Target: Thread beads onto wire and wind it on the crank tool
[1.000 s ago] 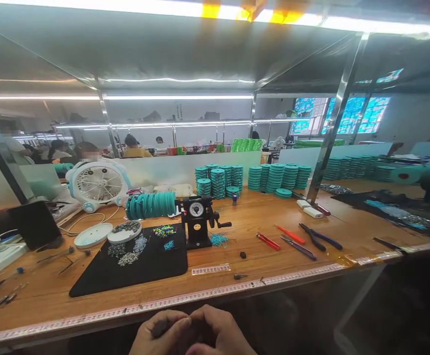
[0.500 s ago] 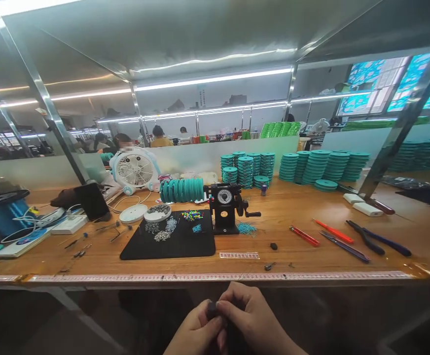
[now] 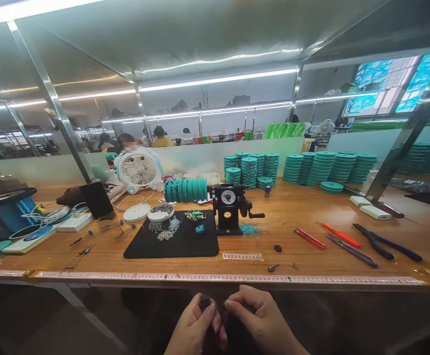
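Note:
Below the table's front edge, my left hand (image 3: 196, 323) is closed around a small dark lump (image 3: 204, 301), held between thumb and fingers. Its exact kind is not clear. Just to the right, my right hand (image 3: 261, 313) is pinched, thumb against forefinger; whatever sits between those tips is too small to make out. A narrow gap separates the two hands. Closest to them on the table are a small metal piece (image 3: 273, 268), a black lump (image 3: 277, 248) and a short ruler strip (image 3: 242, 257).
A black hand-cranked winder (image 3: 229, 209) carries teal spools (image 3: 185, 190). Left of it lies a black mat (image 3: 170, 251) with beads and small metal parts. Pliers (image 3: 376, 241), scissors (image 3: 351, 250) and a red tool (image 3: 309, 238) lie right. Stacked teal spools (image 3: 324, 167) and a fan (image 3: 139, 170) stand behind.
My hands have moved apart: the right one has come away from the dark lump, which stays in my left hand. The whole view has shifted slightly.

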`<action>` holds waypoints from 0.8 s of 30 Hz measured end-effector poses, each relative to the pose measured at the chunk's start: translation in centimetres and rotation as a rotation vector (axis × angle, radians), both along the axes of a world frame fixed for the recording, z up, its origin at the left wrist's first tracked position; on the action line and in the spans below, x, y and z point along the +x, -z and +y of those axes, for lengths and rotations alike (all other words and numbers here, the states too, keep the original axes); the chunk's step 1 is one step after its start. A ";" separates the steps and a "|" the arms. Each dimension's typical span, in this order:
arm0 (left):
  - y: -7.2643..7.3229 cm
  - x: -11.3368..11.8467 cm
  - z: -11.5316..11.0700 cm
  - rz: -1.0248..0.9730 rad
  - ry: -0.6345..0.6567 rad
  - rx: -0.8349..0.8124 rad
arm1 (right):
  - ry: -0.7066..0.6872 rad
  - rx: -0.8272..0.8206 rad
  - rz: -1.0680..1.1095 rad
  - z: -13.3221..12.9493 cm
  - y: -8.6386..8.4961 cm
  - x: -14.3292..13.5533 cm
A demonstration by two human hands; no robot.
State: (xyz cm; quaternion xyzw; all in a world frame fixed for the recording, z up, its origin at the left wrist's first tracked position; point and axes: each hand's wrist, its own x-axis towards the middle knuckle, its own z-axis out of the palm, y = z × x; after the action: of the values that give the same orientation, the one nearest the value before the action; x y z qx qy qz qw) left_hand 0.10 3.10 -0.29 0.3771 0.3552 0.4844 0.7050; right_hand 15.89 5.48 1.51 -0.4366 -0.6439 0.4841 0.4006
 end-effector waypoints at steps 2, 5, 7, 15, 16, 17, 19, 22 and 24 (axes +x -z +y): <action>0.2 0.0 0.1 -0.002 -0.009 -0.008 | -0.018 -0.004 -0.051 -0.1 -0.5 0.3; 0.9 0.0 0.2 -0.019 0.011 -0.023 | -0.102 0.000 -0.035 -0.3 -1.2 0.3; 1.1 0.1 0.2 -0.019 0.016 -0.033 | -0.117 -0.016 0.022 -0.4 -1.6 0.0; -0.6 0.0 -0.3 0.396 -0.201 0.274 | -0.055 -0.257 0.332 -0.7 -1.9 -1.4; -0.7 0.0 -0.3 0.442 -0.231 0.308 | -0.054 -0.274 0.348 -0.7 -2.0 -1.4; -0.7 0.0 -0.3 0.477 -0.254 0.331 | -0.053 -0.284 0.361 -0.7 -2.0 -1.4; -0.7 -0.1 -0.3 0.524 -0.276 0.351 | -0.049 -0.292 0.388 -0.7 -2.0 -1.4; -0.7 -0.1 -0.1 0.557 -0.258 0.366 | -0.041 -0.290 0.412 -0.6 -1.9 -1.4; -0.7 -0.1 -0.1 0.559 -0.250 0.366 | -0.036 -0.286 0.399 -0.6 -1.8 -1.5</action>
State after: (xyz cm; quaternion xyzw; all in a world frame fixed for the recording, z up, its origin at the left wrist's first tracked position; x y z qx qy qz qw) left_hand 0.01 2.99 0.42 0.5688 0.4848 0.5007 0.4367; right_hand 14.43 4.86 3.35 -0.3731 -0.4846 0.6541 0.4451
